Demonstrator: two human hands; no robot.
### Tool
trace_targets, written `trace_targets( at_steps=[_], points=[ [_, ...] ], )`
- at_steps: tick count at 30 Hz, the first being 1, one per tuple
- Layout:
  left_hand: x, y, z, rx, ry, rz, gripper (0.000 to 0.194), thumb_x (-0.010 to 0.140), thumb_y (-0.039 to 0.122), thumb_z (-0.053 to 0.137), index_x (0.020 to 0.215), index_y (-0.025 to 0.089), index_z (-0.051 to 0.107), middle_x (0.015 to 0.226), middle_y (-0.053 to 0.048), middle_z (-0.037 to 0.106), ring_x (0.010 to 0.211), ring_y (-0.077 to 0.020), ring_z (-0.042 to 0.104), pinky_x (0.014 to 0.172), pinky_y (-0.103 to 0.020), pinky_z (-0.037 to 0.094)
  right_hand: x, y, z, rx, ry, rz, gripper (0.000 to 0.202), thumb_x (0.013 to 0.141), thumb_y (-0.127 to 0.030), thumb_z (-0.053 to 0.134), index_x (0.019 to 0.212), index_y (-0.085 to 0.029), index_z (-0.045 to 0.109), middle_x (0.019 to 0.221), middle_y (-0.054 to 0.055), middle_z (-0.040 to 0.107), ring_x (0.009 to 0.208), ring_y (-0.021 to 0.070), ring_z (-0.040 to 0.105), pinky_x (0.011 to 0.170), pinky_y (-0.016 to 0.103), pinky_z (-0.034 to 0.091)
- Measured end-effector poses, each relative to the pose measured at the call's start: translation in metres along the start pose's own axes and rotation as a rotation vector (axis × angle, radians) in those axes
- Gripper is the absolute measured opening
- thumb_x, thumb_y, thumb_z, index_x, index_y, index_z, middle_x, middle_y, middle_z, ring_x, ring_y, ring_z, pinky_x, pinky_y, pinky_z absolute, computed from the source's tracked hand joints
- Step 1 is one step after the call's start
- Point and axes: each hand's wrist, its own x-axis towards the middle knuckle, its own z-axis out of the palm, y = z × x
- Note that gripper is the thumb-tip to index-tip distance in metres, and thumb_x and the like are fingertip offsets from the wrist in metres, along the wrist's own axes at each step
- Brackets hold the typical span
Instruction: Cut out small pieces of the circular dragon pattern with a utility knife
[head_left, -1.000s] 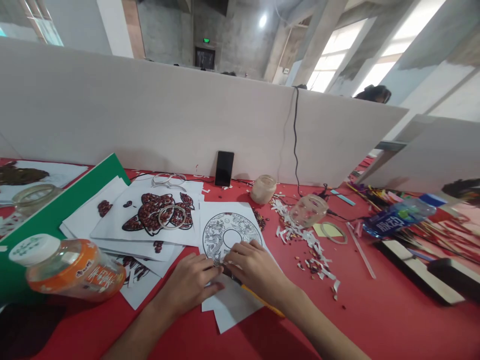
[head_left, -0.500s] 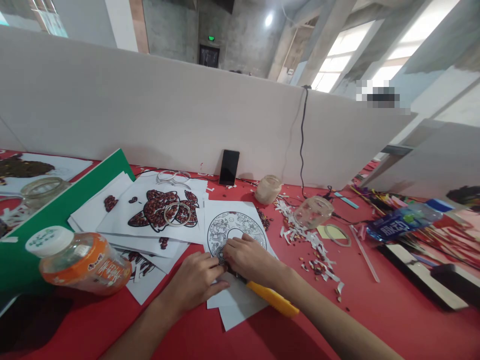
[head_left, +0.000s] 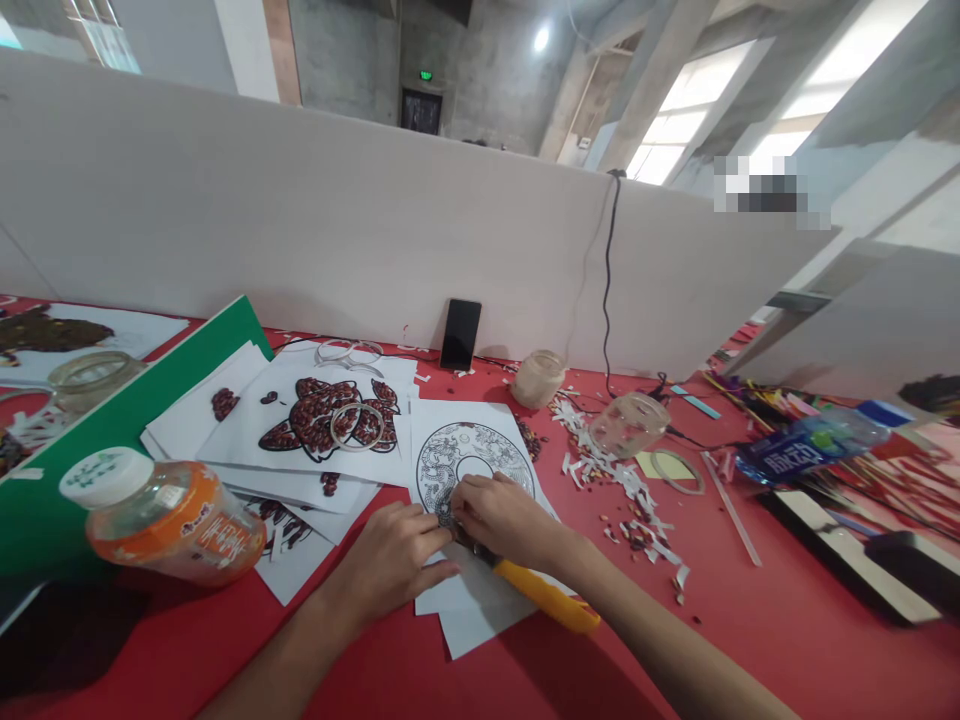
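A sheet with a round black-and-white line drawing (head_left: 442,455) lies before me. My right hand (head_left: 495,515) rests over the drawing's lower part, its fingers bent and pressed together at the tips. Whatever sits between those fingertips is hidden. Beside it, my left hand (head_left: 401,555) touches the sheet's lower left edge, fingers partly bent and thumb held apart. Under my right wrist lies a tool with a yellow handle (head_left: 551,598); its metal end is mostly covered. More white paper (head_left: 480,630) sticks out below the drawing.
Left are an orange-labelled bottle (head_left: 180,520), a green board (head_left: 244,325) and papers with a bean-covered picture (head_left: 307,415). A phone (head_left: 460,335) leans on the partition. Jars (head_left: 538,380), paper scraps (head_left: 645,510) and a water bottle (head_left: 817,440) are on the right.
My right hand's fingers have shifted slightly over the drawing. My left hand and the yellow-handled tool stay nearly in place. The whole view has moved a little.
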Motion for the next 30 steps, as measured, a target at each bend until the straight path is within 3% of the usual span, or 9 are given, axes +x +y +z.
trace_targets(
  at_steps=[6,15,22,26,30],
  points=[
    [0.0,0.0,0.0,-0.016,0.022,0.012,0.024,0.095,0.04,0.069,0.108,0.02,0.071,0.089,-0.003,0.074,0.083,-0.0237,0.068,0.071,-0.035,0.046,0.0,-0.001,-0.007,0.046,-0.006,0.007,0.01,0.096,-0.019,0.058,0.092,-0.02,0.067,0.097,0.002,0.071,0.086,0.0152,0.064,0.078,0.027,0.039],
    [0.001,0.0,0.0,-0.012,0.057,0.025,0.018,0.094,0.036,0.07,0.09,0.019,0.069,0.082,-0.002,0.071,0.078,-0.0223,0.066,0.067,-0.035,0.044,0.013,-0.013,-0.009,-0.032,-0.073,0.101,0.016,0.089,-0.018,0.056,0.09,-0.019,0.072,0.093,0.007,0.075,0.083,0.0206,0.069,0.071,0.028,0.041],
    [0.0,-0.001,0.003,-0.031,0.057,0.014,0.017,0.092,0.034,0.074,0.101,0.02,0.072,0.084,-0.002,0.073,0.08,-0.0231,0.067,0.068,-0.035,0.045,0.017,-0.011,-0.008,-0.029,-0.1,0.155,0.012,0.084,-0.02,0.061,0.083,-0.021,0.073,0.083,0.005,0.075,0.074,0.0204,0.069,0.061,0.026,0.037],
    [-0.001,-0.001,0.002,-0.031,0.053,0.026,0.022,0.094,0.035,0.071,0.109,0.019,0.071,0.086,-0.003,0.073,0.082,-0.0229,0.068,0.07,-0.035,0.047,0.01,-0.007,-0.01,-0.002,-0.074,0.133,0.013,0.091,-0.021,0.059,0.086,-0.022,0.071,0.087,0.003,0.074,0.076,0.0178,0.067,0.062,0.026,0.037],
    [0.0,-0.002,0.002,-0.041,0.055,0.021,0.022,0.097,0.038,0.067,0.109,0.02,0.071,0.087,-0.003,0.074,0.082,-0.0223,0.068,0.071,-0.034,0.048,-0.008,-0.006,-0.003,-0.012,-0.006,0.071,0.023,0.1,-0.015,0.049,0.105,-0.023,0.07,0.104,0.004,0.07,0.089,0.017,0.065,0.077,0.028,0.04]
  ],
)
